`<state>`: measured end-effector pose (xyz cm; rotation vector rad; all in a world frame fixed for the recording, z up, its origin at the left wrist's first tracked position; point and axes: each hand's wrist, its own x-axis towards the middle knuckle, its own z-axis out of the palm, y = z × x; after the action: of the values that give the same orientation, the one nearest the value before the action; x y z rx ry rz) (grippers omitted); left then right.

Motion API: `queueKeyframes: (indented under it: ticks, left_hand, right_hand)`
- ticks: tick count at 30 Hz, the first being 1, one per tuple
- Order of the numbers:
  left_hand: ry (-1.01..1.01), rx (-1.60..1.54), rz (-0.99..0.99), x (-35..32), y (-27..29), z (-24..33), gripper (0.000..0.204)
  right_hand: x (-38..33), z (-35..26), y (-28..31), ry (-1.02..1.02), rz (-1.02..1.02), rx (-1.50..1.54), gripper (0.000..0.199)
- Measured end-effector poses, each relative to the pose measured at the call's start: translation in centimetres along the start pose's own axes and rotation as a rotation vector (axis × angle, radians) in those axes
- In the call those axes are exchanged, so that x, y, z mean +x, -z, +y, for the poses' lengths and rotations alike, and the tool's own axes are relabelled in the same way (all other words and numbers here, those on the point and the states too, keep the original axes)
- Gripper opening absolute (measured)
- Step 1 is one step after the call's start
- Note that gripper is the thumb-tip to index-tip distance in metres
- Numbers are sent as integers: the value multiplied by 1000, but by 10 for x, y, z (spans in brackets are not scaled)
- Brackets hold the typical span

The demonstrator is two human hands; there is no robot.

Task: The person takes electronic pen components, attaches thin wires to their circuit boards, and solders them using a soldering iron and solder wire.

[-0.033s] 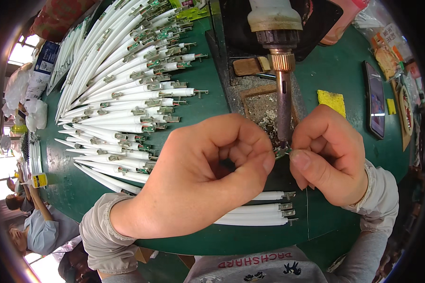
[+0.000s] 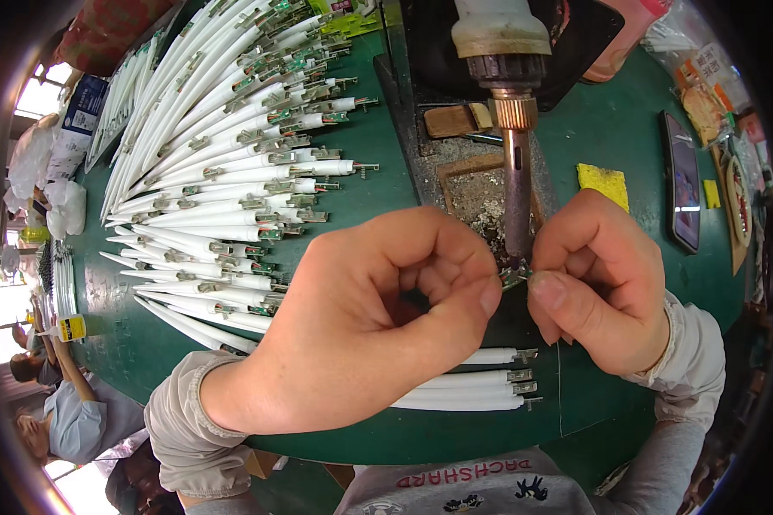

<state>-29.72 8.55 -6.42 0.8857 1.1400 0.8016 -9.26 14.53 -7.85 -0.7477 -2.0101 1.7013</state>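
The soldering iron (image 2: 517,189) hangs tip-down from above, between my two hands. My left hand (image 2: 378,318) is closed, thumb and forefinger pinching a small green circuit board (image 2: 512,278) right under the iron's tip. Most of that board is hidden by the fingers. From the other side my right hand (image 2: 597,292) is closed in a pinch at the board's right end; what it holds is too small to make out. A thin wire (image 2: 561,390) runs down below the right hand. White tapered tubes (image 2: 464,396) with metal ends lie below my left hand.
A large fan of white tubes with metal clips and green boards (image 2: 223,172) covers the left of the green table (image 2: 352,232). Behind the iron sits a tray (image 2: 447,176) with solder scraps. A yellow sponge (image 2: 604,186) and a phone (image 2: 681,182) lie right. People (image 2: 86,416) sit far left.
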Motion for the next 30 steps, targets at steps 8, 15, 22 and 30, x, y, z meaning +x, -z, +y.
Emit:
queueKeyframes:
  ticks: [8, 15, 22, 30]
  left_hand:
    - [-73, -12, -6, -1, 1, -3, 11]
    - [97, -110, -46, 0, 6, -1, 12]
    - [-64, 128, -58, -10, 1, -7, 10]
    - [-456, 425, -55, -11, -4, -22, 10]
  right_hand:
    - [1, 1, -3, 41, 13, 20, 17]
    - [-3, 4, 3, 38, 5, 21, 17]
    - [-2, -1, 6, -37, -99, -26, 24]
    - [-12, 10, 1, 222, -33, -246, 15]
